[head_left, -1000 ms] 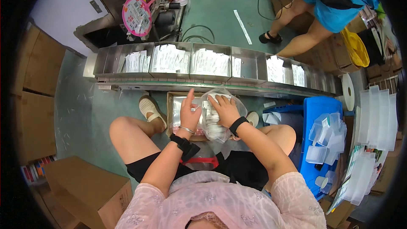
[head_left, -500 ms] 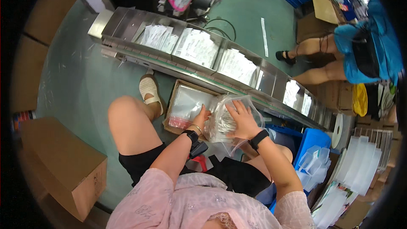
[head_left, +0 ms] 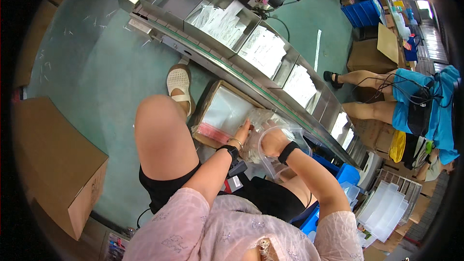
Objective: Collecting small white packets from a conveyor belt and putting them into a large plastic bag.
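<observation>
Beside the shallow cardboard tray [head_left: 211, 100] of clear bags, at its right edge, the left hand [head_left: 243, 132] and right hand [head_left: 271, 140] both grasp a clear plastic bag [head_left: 282, 162] holding small white items. Beyond the tray runs a metal conveyor [head_left: 251, 50] carrying white packets [head_left: 263, 48]. Left of the tray stands a cardboard box [head_left: 58, 164].

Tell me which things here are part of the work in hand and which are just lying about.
In hand:
left hand
right hand
clear plastic bag
shallow box of clear bags

Lying about:
cardboard box
blue crates
metal trays of packets
</observation>
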Available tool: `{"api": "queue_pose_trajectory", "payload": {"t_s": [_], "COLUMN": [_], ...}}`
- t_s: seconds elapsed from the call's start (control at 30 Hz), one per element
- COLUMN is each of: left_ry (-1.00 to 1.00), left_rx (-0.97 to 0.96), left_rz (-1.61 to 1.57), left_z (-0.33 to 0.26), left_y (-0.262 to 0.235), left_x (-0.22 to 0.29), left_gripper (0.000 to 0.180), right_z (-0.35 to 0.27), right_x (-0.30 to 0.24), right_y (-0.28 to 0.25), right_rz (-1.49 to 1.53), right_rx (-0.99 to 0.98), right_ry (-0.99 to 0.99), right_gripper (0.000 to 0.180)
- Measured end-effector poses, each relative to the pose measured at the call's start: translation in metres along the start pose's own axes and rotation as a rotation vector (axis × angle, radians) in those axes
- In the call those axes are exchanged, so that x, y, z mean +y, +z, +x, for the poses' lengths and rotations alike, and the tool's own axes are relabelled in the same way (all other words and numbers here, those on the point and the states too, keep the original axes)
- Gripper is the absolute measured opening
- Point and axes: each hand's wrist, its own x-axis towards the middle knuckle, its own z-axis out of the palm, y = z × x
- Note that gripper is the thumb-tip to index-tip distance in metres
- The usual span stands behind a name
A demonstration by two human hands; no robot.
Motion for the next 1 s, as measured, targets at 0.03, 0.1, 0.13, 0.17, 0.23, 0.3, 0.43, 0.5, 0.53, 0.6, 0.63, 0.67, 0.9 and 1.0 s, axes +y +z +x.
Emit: {"api": "queue_pose_trajectory", "payload": {"t_s": [0.03, 0.1, 0.13, 0.17, 0.23, 0.3, 0.43, 0.5, 0.53, 0.6, 0.63, 0.67, 0.9, 1.0], "left_ry": [-0.004, 0.070, 0.076, 0.079, 0.060, 0.047, 0.048, 0.092, 0.087, 0.018, 0.016, 0.004, 0.003, 0.001], "left_rx": [-0.009, -0.003, 0.026, -0.007, -0.097, -0.096, -0.091, -0.094, -0.106, -0.093, -0.099, -0.095, -0.035, -0.035], "left_rz": [-0.004, -0.028, -0.038, -0.114, -0.185, -0.116, -0.160, -0.119, -0.116, -0.104, -0.100, -0.146, -0.128, -0.111], "left_z": [0.000, 0.001, 0.008, 0.015, 0.015, 0.011, 0.014, 0.013, 0.007, -0.007, -0.013, -0.017, -0.009, -0.014], "left_y": [0.004, 0.010, -0.002, -0.015, -0.004, -0.001, -0.008, -0.018, -0.013, -0.003, 0.000, 0.005, -0.013, -0.005], "left_x": [0.001, 0.001, -0.010, -0.020, -0.016, -0.013, -0.014, -0.015, -0.008, 0.008, 0.013, 0.019, 0.008, 0.014], "left_gripper": [0.087, 0.087, 0.087, 0.083, 0.080, 0.077, 0.074, 0.074, 0.074, 0.083, 0.083, 0.081, 0.083, 0.083], "right_z": [0.000, 0.000, 0.010, 0.019, 0.017, 0.015, 0.025, 0.031, 0.029, 0.023, 0.022, 0.021, 0.027, 0.023], "right_x": [0.001, 0.004, -0.004, -0.012, -0.013, -0.017, -0.018, -0.020, -0.016, -0.008, -0.008, -0.009, -0.025, -0.017], "right_y": [0.002, 0.010, 0.009, 0.008, 0.010, 0.007, 0.017, 0.024, 0.026, 0.028, 0.023, 0.018, -0.002, 0.010], "right_rz": [-0.001, 0.026, 0.019, -0.017, -0.040, -0.060, -0.074, -0.145, -0.143, -0.116, -0.113, -0.141, -0.175, -0.160], "right_rx": [-0.009, 0.003, 0.007, 0.023, 0.016, 0.118, 0.158, 0.253, 0.249, 0.145, 0.144, 0.055, -0.126, -0.059], "right_ry": [0.007, -0.031, -0.060, -0.066, -0.016, 0.042, 0.052, 0.006, 0.019, 0.025, 0.031, 0.051, 0.069, 0.060], "right_gripper": [0.042, 0.052, 0.052, 0.058, 0.063, 0.067, 0.065, 0.065, 0.065, 0.066, 0.066, 0.065, 0.062, 0.061]}}
